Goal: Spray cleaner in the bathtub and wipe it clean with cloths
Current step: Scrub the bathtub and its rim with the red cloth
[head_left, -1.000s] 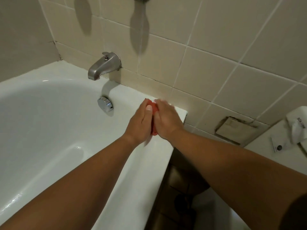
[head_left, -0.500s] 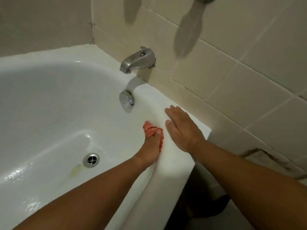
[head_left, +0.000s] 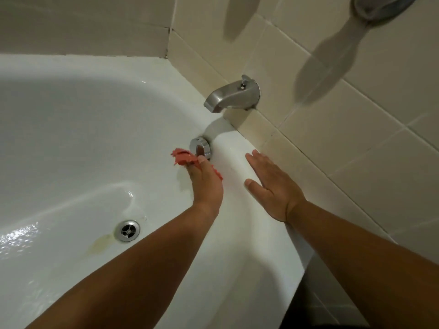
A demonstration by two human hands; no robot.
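Observation:
The white bathtub [head_left: 240,148] fills the left and middle of the head view. My left hand [head_left: 206,184] holds a small red cloth [head_left: 181,157] against the tub's inner end wall, just below and left of the round chrome overflow knob [head_left: 201,146]. Most of the cloth is hidden under the hand; only its frayed edges show. My right hand [head_left: 270,186] lies flat, fingers straight, on the tub's rim to the right of the left hand. No spray bottle is in view.
A brushed metal spout [head_left: 231,95] juts from the beige tiled wall [head_left: 356,129] above the knob. The chrome drain [head_left: 127,230] sits in the wet tub floor, with a yellowish stain [head_left: 99,244] beside it. A dark gap lies right of the tub's outer side.
Both hands held the red cloth on the rim corner; the right hand let go and lies flat, while the left hand carried the cloth down the inner wall towards the overflow knob.

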